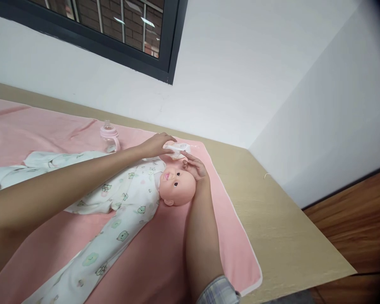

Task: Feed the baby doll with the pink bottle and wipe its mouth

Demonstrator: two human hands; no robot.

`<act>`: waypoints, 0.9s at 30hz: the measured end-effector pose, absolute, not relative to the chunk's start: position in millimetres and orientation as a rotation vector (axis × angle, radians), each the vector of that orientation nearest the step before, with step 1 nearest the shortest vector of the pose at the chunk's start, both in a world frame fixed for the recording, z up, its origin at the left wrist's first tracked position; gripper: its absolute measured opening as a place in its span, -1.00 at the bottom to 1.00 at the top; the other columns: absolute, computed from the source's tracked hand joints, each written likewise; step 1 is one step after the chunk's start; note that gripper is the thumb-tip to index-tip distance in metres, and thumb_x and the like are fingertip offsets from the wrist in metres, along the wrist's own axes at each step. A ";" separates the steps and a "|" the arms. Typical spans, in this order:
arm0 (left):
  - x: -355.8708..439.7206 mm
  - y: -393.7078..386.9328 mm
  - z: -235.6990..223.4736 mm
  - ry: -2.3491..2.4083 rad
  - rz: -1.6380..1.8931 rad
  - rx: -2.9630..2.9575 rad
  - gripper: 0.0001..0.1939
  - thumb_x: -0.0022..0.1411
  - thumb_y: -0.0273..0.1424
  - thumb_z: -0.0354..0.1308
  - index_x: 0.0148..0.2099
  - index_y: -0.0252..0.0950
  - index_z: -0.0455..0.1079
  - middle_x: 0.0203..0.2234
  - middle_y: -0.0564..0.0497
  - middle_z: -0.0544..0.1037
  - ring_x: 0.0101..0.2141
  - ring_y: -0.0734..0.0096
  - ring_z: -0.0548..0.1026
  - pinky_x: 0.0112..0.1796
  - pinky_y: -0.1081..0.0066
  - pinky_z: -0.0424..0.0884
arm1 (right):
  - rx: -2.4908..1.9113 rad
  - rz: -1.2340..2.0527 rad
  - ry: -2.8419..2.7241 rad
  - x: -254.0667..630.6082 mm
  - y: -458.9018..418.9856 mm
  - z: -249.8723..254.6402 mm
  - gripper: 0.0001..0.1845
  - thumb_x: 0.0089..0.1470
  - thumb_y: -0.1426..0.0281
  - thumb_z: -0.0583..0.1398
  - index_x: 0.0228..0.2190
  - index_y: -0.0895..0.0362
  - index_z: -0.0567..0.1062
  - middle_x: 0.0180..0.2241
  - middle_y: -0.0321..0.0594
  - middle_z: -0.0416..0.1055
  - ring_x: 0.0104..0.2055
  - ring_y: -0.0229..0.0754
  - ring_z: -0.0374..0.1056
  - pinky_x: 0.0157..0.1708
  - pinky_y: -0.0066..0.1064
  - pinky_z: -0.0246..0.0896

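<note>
A baby doll (179, 188) lies on its back in a white printed suit (136, 179), its bald head toward the right. Past the head is a small white piece with a peach print (179, 149), cloth-like, whose kind I cannot make out. My left hand (158, 145) reaches across the doll's body, its fingers closed on the near side of this piece. Beside the top of the doll's head, my right hand (195, 166) has its fingers apart, with one fingertip stretched to the piece's edge. The right forearm lies alongside the head.
A pink blanket (237, 249) with a white edge covers much of the wooden table (272, 219). Behind the doll stands a pink-topped baby bottle (109, 136). A white wall (209, 93) and a dark-framed window (169, 50) are at the back.
</note>
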State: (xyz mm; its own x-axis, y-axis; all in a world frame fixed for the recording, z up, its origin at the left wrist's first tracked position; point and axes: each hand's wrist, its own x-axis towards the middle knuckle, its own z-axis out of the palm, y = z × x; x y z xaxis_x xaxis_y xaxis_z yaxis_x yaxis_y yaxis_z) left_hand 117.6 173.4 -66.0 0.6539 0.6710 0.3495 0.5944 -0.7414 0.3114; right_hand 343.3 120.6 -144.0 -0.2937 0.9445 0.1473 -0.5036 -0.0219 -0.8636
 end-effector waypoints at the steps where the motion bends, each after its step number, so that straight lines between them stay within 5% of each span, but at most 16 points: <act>1: 118.7 172.7 -66.1 1.038 0.668 2.689 -0.40 0.15 -0.05 0.13 0.12 -0.33 0.43 0.05 -0.23 0.46 0.09 0.01 0.38 0.10 0.22 0.26 | -0.601 1.594 -1.063 343.3 120.0 -144.5 -0.49 -0.17 0.56 0.17 -0.10 0.20 0.56 -0.44 -0.29 0.42 -0.40 -0.36 0.23 -0.31 -0.53 0.24; 5: 119.8 166.9 -61.6 1.055 0.714 2.568 -0.52 0.11 0.00 0.15 -0.16 -0.32 0.50 -0.08 -0.17 0.54 -0.03 0.03 0.47 0.00 0.27 0.32 | -0.641 1.571 -1.072 342.4 115.9 -144.2 -0.48 -0.16 0.51 0.16 -0.08 0.20 0.54 -0.51 -0.32 0.35 -0.40 -0.33 0.24 -0.24 -0.49 0.26; 12: 103.1 131.7 -35.1 0.839 0.684 2.163 -0.60 0.04 -0.17 0.19 -0.13 -0.32 0.47 -0.07 -0.04 0.58 -0.07 0.12 0.50 -0.12 0.37 0.38 | -0.662 1.505 -1.034 336.9 110.3 -141.4 -0.45 -0.09 0.39 0.19 0.01 0.08 0.52 -0.28 -0.25 0.51 -0.22 -0.26 0.39 0.01 -0.39 0.33; 16: 88.1 116.5 -32.5 0.778 0.704 1.979 -0.76 0.05 -0.25 0.21 -0.28 -0.28 0.34 -0.37 0.04 0.52 -0.35 0.32 0.49 -0.41 0.47 0.31 | -0.711 1.458 -0.992 331.2 109.8 -142.2 -0.48 -0.05 0.32 0.20 0.00 0.07 0.52 -0.08 -0.18 0.53 -0.06 -0.14 0.42 0.07 -0.24 0.35; 27: 72.2 80.7 -28.3 0.834 0.519 2.053 -0.63 0.13 -0.11 0.25 -0.12 -0.25 0.45 -0.36 0.03 0.56 -0.39 0.28 0.52 -0.45 0.47 0.37 | -0.724 1.484 -0.969 329.6 113.7 -149.4 -0.53 -0.04 0.36 0.18 -0.04 0.01 0.53 0.18 -0.29 0.38 -0.01 -0.21 0.41 0.13 -0.29 0.34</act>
State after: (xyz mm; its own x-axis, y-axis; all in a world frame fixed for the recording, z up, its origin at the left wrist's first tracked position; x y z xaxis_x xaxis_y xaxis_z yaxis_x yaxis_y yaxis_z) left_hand 72.2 80.7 -28.3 0.6930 0.7184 0.0604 0.3711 -0.4272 0.8245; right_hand 329.6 113.7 -149.4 -0.1460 0.9856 0.0847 -0.4742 0.0054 -0.8804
